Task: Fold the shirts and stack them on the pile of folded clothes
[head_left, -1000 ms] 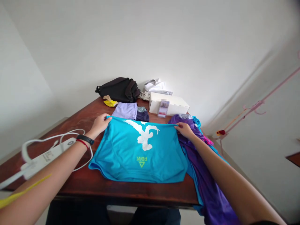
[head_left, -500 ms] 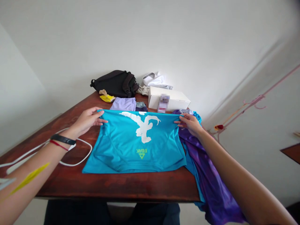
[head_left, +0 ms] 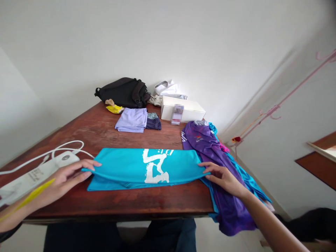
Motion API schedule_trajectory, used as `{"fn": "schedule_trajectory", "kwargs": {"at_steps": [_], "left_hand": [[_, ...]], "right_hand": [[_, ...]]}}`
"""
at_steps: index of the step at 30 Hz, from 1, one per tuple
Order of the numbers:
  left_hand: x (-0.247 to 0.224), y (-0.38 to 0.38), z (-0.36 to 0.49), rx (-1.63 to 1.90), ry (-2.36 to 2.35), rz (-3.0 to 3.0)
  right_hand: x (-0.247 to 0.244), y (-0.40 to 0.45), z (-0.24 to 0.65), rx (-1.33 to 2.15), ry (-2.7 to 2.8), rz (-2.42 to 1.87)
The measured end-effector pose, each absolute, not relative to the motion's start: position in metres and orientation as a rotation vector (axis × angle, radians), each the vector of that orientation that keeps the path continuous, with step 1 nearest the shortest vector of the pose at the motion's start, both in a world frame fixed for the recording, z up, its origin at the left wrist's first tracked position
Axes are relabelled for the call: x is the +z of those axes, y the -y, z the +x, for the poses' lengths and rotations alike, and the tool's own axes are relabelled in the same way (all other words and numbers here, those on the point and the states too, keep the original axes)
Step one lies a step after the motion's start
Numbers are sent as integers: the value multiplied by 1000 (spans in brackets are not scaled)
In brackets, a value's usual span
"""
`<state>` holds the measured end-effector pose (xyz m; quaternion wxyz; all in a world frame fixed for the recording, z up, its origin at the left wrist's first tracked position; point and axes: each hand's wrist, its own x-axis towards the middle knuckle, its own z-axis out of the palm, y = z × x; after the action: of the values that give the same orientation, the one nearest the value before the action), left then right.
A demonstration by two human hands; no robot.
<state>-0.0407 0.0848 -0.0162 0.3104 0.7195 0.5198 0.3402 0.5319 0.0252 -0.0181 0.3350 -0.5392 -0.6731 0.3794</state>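
While both hands pinch the near fold of a turquoise cloth garment with a white brushstroke print (head_left: 120, 161), other things lie around them on the dark red-brown wooden bench (head_left: 168, 203). The garment stretches between the hands, doubled over. The left hand (head_left: 76, 173) has its fingers and thumb closed narrowly on the fold's left end; the right hand (head_left: 219, 176) grips the right end in the same way.

Just beside the left hand, on its outer side, lies one long white plastic power strip (head_left: 38, 173). A looped white cable (head_left: 70, 142) runs beyond that hand, up to the garment. At the right hand, one heap of clothes crowds the garment's right end: a shiny purple garment (head_left: 210, 145) lies under the right wrist and forearm, with bright blue cloth (head_left: 248, 180) beyond it.

Farther out, ahead of the hands, are two folded cloths, one pale lavender (head_left: 132, 119) and one dark navy (head_left: 154, 124), touching. Behind them stand one black fabric bag (head_left: 122, 92) and one white cardboard box (head_left: 194, 110), with one small yellow item (head_left: 114, 109) in front of the bag and a white fabric bundle (head_left: 168, 90) behind the box.

A band of bare wood separates the garment from the folded cloths, and a narrower strip runs between the hands and the bench's front edge. The purple garment hangs over that edge below the right hand. Well apart to its right, a thin pink rack (head_left: 262, 117) stands by the wall.
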Motion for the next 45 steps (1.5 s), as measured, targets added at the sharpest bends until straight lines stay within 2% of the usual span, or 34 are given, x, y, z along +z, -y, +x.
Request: {"fn": "schedule_trajectory", "kwargs": {"at_steps": [6, 11, 18, 24, 28, 35, 40, 45], "left_hand": [[-28, -78, -53, 913, -1367, 2352], [-33, -69, -56, 920, -1401, 2402], [-35, -56, -51, 1022, -1458, 2292], [-44, -41, -33, 894, -1633, 2491], [-29, -24, 20, 905, -1451, 2611], [1, -36, 179, 794, -887, 2535], [-12, -66, 272, 728, -917, 2484], [-33, -85, 307, 636, -1090, 2487]], "right_hand": [[-34, -21, 530, 875, 1709, -1434], [-40, -20, 527, 861, 1543, -1516], [-30, -15, 510, 1217, 1176, -1522], [-29, -12, 500, 1258, 1044, -1455], [-30, -15, 497, 1345, 997, -1352], [-26, -34, 486, 1387, 889, -1242], [-12, -41, 474, 1344, 995, -1280], [-12, -38, 473, 1303, 1052, -1312]]}}
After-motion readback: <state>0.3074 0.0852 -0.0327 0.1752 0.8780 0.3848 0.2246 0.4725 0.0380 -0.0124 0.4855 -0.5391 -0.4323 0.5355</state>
